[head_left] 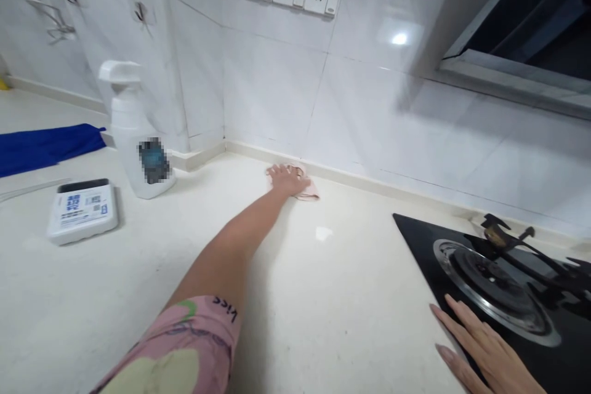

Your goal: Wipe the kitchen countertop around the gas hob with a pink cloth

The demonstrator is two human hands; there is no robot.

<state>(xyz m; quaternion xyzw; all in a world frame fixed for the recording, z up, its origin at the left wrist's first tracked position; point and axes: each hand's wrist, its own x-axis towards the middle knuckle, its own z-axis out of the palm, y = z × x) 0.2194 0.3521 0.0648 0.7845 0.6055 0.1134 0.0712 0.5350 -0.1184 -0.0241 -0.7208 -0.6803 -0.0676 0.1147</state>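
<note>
1. Pink printed sleeve (184, 345) on the left arm (231, 240) lies nearest, and the forearm stretches across the pale tabletop (332, 283) toward the foot of the tiled wall (268, 86).
2. Left hand (289, 180): palm down on a pink cloth (311, 191), its fingers apart and laid over the fabric; whether a fingertip also pinches a fold, I cannot tell.
3. The pink cloth rests on the tabletop, partly hidden by that hand, just beside the low ledge (351, 176) below the wall; one corner shows to the right of the thumb.
4. Right hand (487, 348): at the left edge of the black hob (415, 233), its fingers a little apart, with nothing visible in them; whether it leans on anything is unclear.
5. Left of the pink cloth and well apart from it, a white spray bottle (132, 157) stands upright near a flat white box (85, 217).
6. Step in hand, as I judge it: wiping the back of the tabletop along the ledge.
7. Next move probably calls for even, flat pressure, drawing the pink cloth along the ledge without running into the hob.
</note>
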